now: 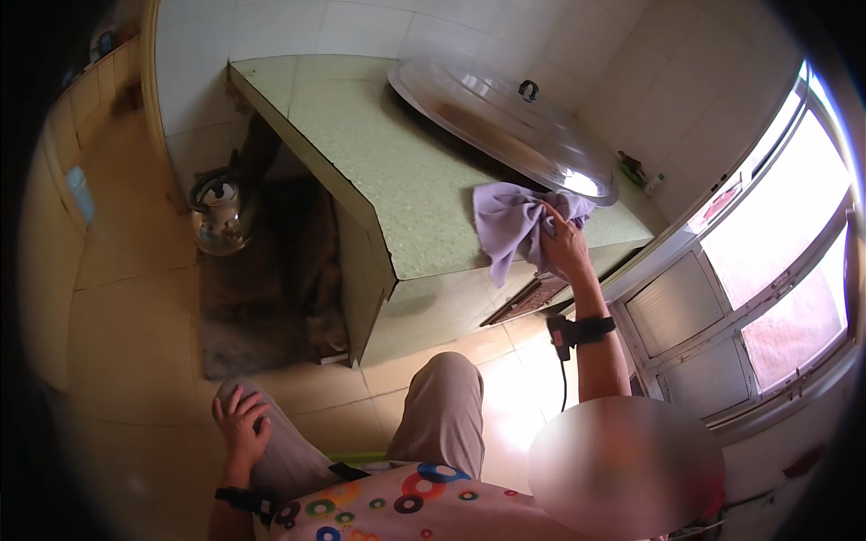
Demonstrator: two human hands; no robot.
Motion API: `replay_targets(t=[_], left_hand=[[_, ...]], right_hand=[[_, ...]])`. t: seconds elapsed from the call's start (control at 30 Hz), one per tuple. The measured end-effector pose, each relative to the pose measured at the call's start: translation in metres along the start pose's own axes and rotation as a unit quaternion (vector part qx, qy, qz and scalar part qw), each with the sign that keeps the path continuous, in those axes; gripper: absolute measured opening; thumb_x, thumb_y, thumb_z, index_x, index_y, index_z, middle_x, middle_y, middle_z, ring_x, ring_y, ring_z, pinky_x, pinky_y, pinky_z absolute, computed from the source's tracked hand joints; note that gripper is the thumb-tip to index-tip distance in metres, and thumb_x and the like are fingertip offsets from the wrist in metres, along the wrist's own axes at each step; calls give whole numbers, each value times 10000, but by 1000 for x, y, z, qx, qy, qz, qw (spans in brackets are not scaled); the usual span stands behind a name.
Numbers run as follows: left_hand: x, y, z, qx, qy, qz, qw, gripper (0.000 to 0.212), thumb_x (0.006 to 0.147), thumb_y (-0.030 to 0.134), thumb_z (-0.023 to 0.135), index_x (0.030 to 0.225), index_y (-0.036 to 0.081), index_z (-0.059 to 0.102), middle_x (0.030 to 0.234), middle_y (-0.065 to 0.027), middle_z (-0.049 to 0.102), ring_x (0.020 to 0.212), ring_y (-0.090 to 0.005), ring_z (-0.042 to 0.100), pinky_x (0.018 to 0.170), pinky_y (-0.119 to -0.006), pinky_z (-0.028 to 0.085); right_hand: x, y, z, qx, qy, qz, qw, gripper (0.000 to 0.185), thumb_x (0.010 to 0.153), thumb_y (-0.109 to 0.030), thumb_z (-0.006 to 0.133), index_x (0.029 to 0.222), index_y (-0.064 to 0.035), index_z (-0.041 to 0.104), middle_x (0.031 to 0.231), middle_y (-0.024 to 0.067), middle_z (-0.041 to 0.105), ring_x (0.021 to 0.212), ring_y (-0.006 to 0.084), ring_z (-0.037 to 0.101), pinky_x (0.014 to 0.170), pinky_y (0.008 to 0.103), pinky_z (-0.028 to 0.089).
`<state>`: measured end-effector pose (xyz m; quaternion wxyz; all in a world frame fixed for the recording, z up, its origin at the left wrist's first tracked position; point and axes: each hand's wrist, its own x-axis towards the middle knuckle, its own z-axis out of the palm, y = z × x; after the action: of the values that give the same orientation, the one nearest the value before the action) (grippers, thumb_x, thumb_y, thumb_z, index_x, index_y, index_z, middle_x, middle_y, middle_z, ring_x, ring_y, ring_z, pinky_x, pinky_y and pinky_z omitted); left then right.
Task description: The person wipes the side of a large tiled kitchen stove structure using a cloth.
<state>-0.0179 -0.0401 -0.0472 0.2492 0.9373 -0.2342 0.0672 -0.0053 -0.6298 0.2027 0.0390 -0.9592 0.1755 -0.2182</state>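
Note:
My right hand [563, 245] grips a bunched purple cloth [507, 220] on the front right part of a green-topped tiled stove counter [352, 162]. Just beyond the cloth lies a wide domed metal lid [487, 111] with a black handle; the cloth touches or nearly touches its rim. Part of the cloth hangs over the counter's front edge. My left hand [243, 426] rests on my left knee with its fingers apart, holding nothing. Each wrist wears a black strap.
A metal kettle [220, 216] stands left of the counter, by a dark, sooty floor area [250, 304]. A reddish-brown panel [531, 297] is set in the counter's front. Small items [636, 172] lie at its back right corner. A metal-framed door [737, 304] is on the right.

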Motion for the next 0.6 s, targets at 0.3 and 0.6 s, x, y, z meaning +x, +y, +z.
replay_targets(t=[0.3,0.6], left_hand=[[-3,-13,7,-20,9,14,1000,193,715,177,615,893,139,682,1127,-1,606,1242,-277,395,1059,-600,140],[-4,-8,-7,-45,-16,-8,999,199,730,141,598,910,111,679,1135,-22,617,1243,-288,398,1075,-572,131]], right_hand=[[-42,-220,13,110,-9,-250,962,388,760,-367,641,1109,-202,603,904,141,561,926,326,543,788,430,410],[-39,-220,14,172,-15,-280,944,291,708,-273,676,963,-138,644,883,142,578,844,333,587,718,422,463]])
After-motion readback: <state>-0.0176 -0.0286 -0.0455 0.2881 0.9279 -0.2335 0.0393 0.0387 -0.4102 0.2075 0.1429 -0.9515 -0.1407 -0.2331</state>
